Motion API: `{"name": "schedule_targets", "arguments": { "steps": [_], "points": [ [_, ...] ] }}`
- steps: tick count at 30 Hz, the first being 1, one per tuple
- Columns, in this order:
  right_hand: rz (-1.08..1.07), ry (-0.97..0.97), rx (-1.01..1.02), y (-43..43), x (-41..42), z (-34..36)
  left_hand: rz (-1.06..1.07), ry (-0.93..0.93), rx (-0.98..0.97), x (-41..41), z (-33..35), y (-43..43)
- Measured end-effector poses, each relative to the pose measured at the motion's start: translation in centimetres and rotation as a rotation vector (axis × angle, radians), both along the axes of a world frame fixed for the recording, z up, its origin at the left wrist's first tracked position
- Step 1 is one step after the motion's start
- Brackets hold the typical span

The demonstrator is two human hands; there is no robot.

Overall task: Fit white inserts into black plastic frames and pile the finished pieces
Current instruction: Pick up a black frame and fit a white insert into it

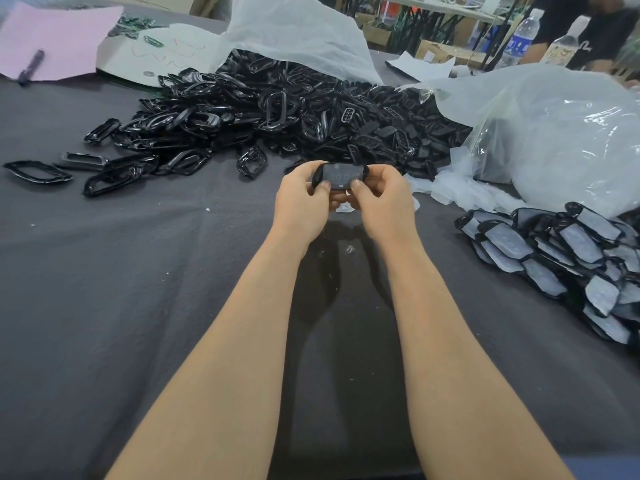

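Observation:
Both hands meet over the middle of the table. My left hand (304, 202) and my right hand (379, 200) grip one black frame (341, 176) from either side, thumbs pressing on its near edge. A greyish insert shows inside the frame. A small white piece (344, 207) peeks out below my fingers. A big heap of loose black frames (263, 112) lies beyond my hands. At the right edge sits a pile of finished pieces (568, 261), black frames with white inserts.
Clear plastic bags (561, 133) lie at the right and back (298, 32). Pink paper (65, 36) with a dark marker (31, 67) is at the far left. Two bottles (519, 39) and a person stand at the back right. Dark cloth (138, 306) covers the table.

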State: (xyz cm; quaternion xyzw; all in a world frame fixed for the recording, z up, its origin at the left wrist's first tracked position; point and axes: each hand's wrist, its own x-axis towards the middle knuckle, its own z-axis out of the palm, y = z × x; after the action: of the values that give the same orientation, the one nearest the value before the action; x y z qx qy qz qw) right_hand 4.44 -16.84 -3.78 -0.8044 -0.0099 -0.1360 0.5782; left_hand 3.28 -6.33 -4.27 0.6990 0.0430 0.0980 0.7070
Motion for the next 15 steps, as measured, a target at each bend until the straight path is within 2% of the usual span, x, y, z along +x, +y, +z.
{"name": "schedule_targets", "arguments": {
  "steps": [6, 15],
  "points": [
    [-0.006, 0.021, 0.054, -0.05, -0.09, 0.03, 0.011, 0.010, -0.028, 0.08, -0.05, 0.04],
    [-0.064, 0.043, 0.114, 0.09, -0.08, 0.14, -0.038, -0.011, 0.047, -0.17, 0.23, -0.28]
  ]
}}
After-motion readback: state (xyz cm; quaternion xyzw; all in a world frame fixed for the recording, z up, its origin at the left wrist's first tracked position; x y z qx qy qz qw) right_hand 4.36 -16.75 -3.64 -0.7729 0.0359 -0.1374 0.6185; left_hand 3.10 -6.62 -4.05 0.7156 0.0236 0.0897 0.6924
